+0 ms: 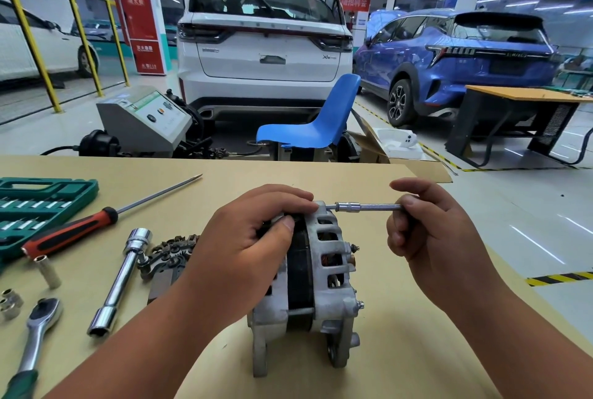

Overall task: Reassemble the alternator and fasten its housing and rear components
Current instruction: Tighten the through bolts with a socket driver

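Left hand (253, 247) grips alternator (316, 286); right hand (426, 228) pinches socket extension (369, 206).

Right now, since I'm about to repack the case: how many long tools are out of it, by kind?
Screwdriver: 1
Ratchet: 1
Tube wrench: 1
Extension bar, held in the right hand: 1
Total: 4

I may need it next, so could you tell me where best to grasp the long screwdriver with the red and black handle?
Grip the long screwdriver by its thick red and black handle, coming from above: it lies flat on the tan table, handle towards the near left, and the thin shaft ends in a pointed tip.
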Motion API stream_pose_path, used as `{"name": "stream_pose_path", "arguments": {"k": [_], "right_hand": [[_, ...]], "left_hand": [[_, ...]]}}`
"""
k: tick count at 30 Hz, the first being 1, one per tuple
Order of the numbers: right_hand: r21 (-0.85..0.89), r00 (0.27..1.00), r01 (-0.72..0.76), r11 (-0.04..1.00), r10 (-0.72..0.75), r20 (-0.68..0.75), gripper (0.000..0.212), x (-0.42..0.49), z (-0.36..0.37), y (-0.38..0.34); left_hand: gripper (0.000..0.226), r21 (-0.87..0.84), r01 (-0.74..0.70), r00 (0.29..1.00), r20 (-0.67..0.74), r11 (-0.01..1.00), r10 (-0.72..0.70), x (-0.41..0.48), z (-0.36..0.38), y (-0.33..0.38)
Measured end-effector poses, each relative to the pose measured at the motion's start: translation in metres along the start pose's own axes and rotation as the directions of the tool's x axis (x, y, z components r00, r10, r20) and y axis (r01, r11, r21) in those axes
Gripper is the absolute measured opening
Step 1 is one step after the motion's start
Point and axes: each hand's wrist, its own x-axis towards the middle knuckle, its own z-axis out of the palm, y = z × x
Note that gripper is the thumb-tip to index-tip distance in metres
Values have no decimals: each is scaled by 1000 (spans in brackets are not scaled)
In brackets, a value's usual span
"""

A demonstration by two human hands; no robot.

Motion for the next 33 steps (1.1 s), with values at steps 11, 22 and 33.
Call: {"name": "stream_pose_path", "arguments": {"k": [11, 22, 33], "right_hand": [[0, 1000, 16, 1000, -16, -2, 22, 1, -1, 0], [-6, 1000, 1, 1000, -1, -2, 28, 0, 0, -1], [-13, 1000, 16, 1000, -16, -1, 24, 0, -1, -1]], "left_hand": [[38, 8, -1, 1000, 3, 1000, 1, 0, -1, -2], [38, 5, 1, 1000, 3, 1000, -1, 0, -1, -2], [38, -4, -1, 1000, 3, 1000, 1, 0, 0, 0]]}}
